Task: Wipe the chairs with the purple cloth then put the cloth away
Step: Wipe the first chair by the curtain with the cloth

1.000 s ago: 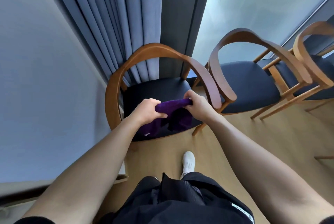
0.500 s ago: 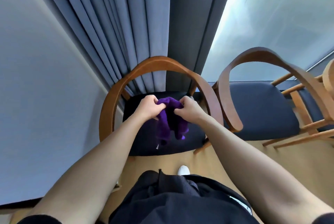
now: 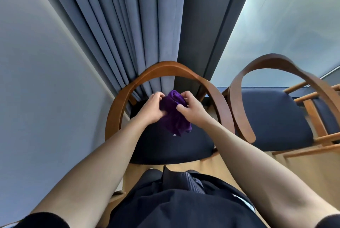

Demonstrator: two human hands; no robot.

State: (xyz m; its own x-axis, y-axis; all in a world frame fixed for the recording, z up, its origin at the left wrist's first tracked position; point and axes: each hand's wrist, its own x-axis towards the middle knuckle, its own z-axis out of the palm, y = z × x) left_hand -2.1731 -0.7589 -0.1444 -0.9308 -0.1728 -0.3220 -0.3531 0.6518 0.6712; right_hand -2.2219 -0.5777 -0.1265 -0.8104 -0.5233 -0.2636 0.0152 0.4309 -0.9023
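A bunched purple cloth (image 3: pixel 173 115) hangs between my hands above the dark seat of the nearest chair (image 3: pixel 165 147). My left hand (image 3: pixel 151 108) grips the cloth's left side with curled fingers. My right hand (image 3: pixel 190 107) pinches its upper right edge. This chair has a curved wooden back rail (image 3: pixel 171 67) and stands against the curtain. To its right stands a second chair (image 3: pixel 272 117) of the same kind, with a dark blue seat.
Blue-grey curtains (image 3: pixel 139 31) hang behind the near chair, with a plain wall (image 3: pixel 42 80) on the left. A large window (image 3: pixel 294 16) sits behind the second chair. A third chair's wooden frame (image 3: pixel 325 135) shows at the right edge. Wooden floor (image 3: pixel 303 169) lies below.
My hands have come closer together and risen, gathering the stretched cloth into a bunch. The view has tilted upward, and my foot has left the frame.
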